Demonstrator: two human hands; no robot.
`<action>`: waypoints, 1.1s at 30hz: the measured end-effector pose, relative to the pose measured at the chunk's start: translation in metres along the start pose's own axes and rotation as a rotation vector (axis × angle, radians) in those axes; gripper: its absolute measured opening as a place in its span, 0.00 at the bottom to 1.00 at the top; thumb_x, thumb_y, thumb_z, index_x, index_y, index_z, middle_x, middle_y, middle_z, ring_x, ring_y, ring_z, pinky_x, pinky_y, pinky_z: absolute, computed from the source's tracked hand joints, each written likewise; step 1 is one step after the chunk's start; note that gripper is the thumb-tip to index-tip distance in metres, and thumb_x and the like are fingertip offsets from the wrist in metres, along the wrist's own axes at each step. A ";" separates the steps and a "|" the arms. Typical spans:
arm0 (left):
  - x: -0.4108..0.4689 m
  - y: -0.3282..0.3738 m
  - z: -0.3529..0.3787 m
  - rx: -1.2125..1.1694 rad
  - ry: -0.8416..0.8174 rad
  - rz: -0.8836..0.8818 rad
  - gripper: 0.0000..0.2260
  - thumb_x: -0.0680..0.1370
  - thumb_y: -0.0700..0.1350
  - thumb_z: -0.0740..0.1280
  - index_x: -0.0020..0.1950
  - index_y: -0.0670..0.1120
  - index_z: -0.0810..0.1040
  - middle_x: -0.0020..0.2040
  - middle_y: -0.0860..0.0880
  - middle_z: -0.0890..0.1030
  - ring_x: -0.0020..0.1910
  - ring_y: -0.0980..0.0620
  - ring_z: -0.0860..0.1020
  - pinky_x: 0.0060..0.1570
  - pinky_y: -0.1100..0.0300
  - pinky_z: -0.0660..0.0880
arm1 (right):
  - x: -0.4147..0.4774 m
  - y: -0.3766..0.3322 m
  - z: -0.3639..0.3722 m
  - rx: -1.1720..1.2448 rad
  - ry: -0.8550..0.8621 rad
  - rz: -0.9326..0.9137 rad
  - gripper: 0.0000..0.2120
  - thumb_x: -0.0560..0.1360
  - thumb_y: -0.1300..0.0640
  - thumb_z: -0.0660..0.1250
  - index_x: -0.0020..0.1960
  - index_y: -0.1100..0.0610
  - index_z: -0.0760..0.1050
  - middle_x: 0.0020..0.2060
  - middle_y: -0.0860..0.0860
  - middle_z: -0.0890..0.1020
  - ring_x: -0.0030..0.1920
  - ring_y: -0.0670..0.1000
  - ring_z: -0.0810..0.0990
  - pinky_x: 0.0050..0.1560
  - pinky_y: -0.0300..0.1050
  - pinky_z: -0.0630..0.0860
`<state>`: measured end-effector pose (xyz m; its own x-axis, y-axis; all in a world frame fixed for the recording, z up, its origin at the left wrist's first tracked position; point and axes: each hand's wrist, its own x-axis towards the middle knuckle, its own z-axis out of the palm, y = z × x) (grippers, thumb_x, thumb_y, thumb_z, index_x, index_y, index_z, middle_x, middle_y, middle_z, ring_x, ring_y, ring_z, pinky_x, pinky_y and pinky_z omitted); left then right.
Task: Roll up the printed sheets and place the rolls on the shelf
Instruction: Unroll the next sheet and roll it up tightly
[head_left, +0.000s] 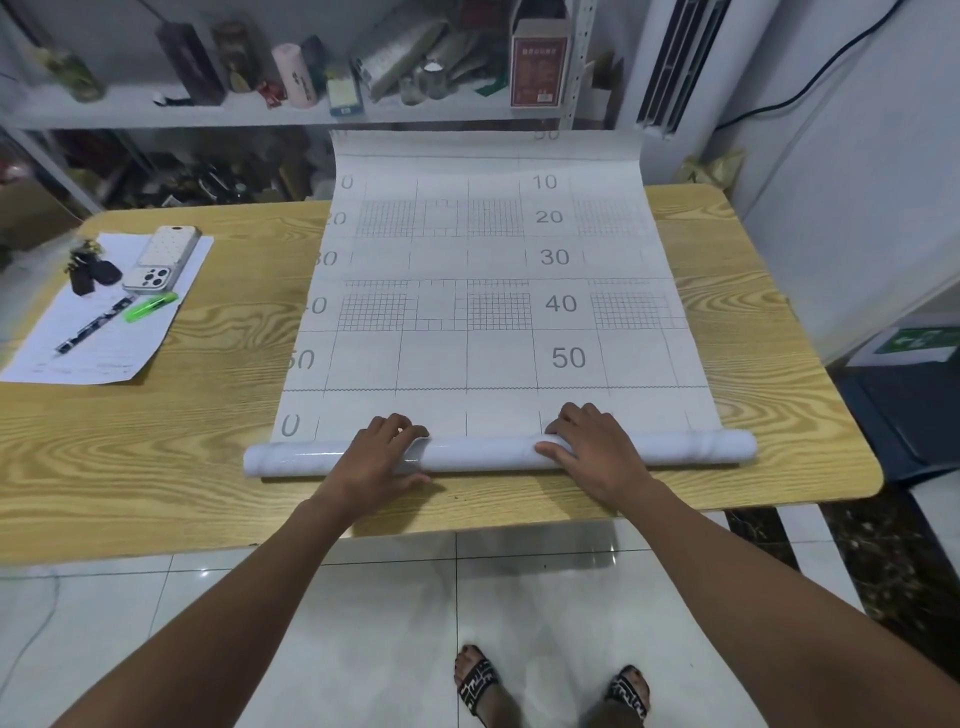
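Note:
A large printed sheet (488, 270) with grid lines and grey numbers lies across the wooden table (156, 447); its far end hangs past the table's back edge. Its near end is wound into a pale glossy roll (483, 453) lying crosswise near the front edge. My left hand (376, 452) grips the roll left of its middle, fingers curled over the top. My right hand (592, 449) grips it right of the middle, thumb on the near side. The white shelf (249, 111) stands behind the table.
On the table's left lie a paper sheet (119, 332) with a phone (163, 257), keys (93, 270), a pen (93, 326) and a green lighter (150, 306). The shelf holds bottles, boxes and other clutter. A dark box (904, 415) stands at the right.

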<state>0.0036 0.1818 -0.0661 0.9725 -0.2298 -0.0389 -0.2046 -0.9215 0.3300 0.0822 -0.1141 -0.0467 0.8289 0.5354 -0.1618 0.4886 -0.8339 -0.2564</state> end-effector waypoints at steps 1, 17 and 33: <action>0.000 0.000 0.001 -0.002 0.001 -0.002 0.25 0.65 0.56 0.74 0.57 0.47 0.74 0.51 0.45 0.75 0.46 0.44 0.74 0.44 0.54 0.70 | 0.000 0.000 0.000 -0.005 0.003 -0.005 0.37 0.71 0.34 0.38 0.56 0.54 0.77 0.51 0.48 0.74 0.51 0.51 0.70 0.51 0.46 0.66; 0.006 -0.004 0.000 -0.057 -0.036 0.043 0.23 0.72 0.60 0.62 0.60 0.47 0.74 0.51 0.49 0.74 0.46 0.49 0.72 0.42 0.55 0.70 | -0.004 0.004 0.010 -0.063 0.071 0.025 0.30 0.75 0.39 0.41 0.59 0.54 0.73 0.52 0.50 0.79 0.53 0.54 0.75 0.58 0.46 0.59; 0.008 -0.002 -0.004 0.016 -0.100 -0.031 0.31 0.70 0.66 0.47 0.61 0.48 0.72 0.55 0.51 0.77 0.52 0.50 0.69 0.47 0.60 0.58 | -0.014 0.015 0.016 -0.047 0.163 -0.039 0.25 0.74 0.37 0.53 0.55 0.54 0.74 0.48 0.49 0.77 0.49 0.54 0.74 0.57 0.46 0.61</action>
<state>0.0118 0.1826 -0.0635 0.9625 -0.2303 -0.1435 -0.1768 -0.9334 0.3123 0.0731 -0.1320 -0.0634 0.8404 0.5420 0.0055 0.5304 -0.8203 -0.2138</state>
